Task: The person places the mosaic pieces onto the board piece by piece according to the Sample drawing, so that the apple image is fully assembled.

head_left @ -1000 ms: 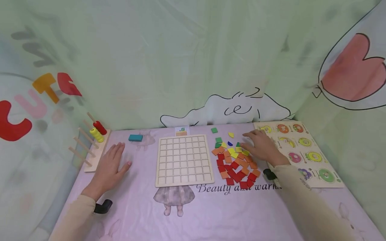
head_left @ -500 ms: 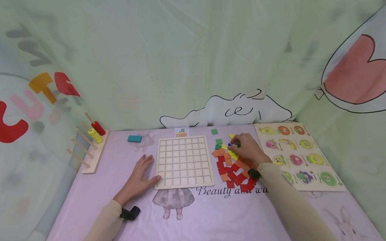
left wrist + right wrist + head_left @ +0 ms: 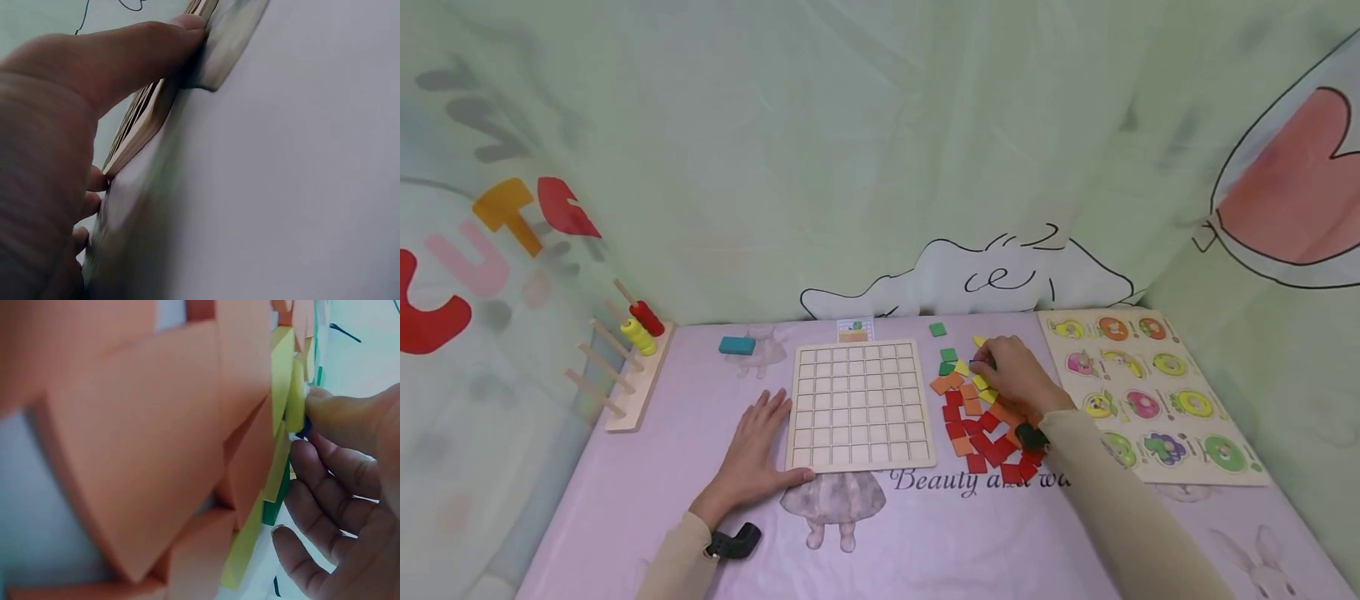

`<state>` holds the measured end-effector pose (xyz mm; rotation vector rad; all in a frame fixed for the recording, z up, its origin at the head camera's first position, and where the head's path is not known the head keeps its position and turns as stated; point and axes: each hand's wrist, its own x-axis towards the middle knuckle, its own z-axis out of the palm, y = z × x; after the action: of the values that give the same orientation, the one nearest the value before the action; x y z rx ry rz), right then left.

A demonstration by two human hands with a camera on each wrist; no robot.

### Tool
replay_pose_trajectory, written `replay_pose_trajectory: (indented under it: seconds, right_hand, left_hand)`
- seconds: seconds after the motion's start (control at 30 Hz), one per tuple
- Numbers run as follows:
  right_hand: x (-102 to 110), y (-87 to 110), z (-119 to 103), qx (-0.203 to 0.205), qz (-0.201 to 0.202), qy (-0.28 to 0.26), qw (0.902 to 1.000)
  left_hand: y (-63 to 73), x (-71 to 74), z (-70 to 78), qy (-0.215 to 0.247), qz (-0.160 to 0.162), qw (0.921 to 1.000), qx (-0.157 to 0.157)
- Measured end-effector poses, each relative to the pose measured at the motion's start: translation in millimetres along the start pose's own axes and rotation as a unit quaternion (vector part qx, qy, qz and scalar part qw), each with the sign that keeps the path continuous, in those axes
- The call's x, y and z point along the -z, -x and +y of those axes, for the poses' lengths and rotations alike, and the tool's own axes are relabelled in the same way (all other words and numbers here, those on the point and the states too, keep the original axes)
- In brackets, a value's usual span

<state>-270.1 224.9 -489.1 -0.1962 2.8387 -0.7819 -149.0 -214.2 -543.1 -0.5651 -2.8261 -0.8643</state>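
Note:
At the lower left corner of a gridded wooden board (image 3: pixel 861 408), my left hand (image 3: pixel 752 454) lies with its fingers along the left edge. Its thumb (image 3: pixel 144 56) touches the near edge in the left wrist view. My right hand (image 3: pixel 1021 373) is at the far side of a heap of coloured tiles. Between its thumb and fingertips it pinches a small blue tile (image 3: pixel 304 430), mostly hidden by the fingers. Yellow tiles (image 3: pixel 282 375), orange tiles (image 3: pixel 144 437) and a green tile (image 3: pixel 270 511) lie close by. Red tiles (image 3: pixel 992 450) fill the near part of the heap.
A small picture card (image 3: pixel 854 331) lies behind the board. Left stands a peg rack (image 3: pixel 643 379) with yellow and red beads, near a teal block (image 3: pixel 737 346). A fruit puzzle board (image 3: pixel 1150 392) lies right of the tiles, partly under the right forearm.
My left hand has moved right to the board's corner. My right hand has moved left and down to the tiles, and its fingers have closed on the blue tile.

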Motion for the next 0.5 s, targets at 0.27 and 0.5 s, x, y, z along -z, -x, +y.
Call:
replay_pose_trajectory:
  seconds: [0.27, 0.5]
  right_hand:
    - [1.8, 5.4, -5.3, 0.027, 0.048, -0.057, 0.9969]
    - [-11.2, 3.1, -9.2, 0.047, 0.120, -0.145, 0.9810]
  left_hand:
    - [1.6, -0.5, -0.3, -0.015, -0.008, 0.9998, 0.012]
    - [1.3, 0.0, 3.0, -0.015, -0.010, 0.9995, 0.024]
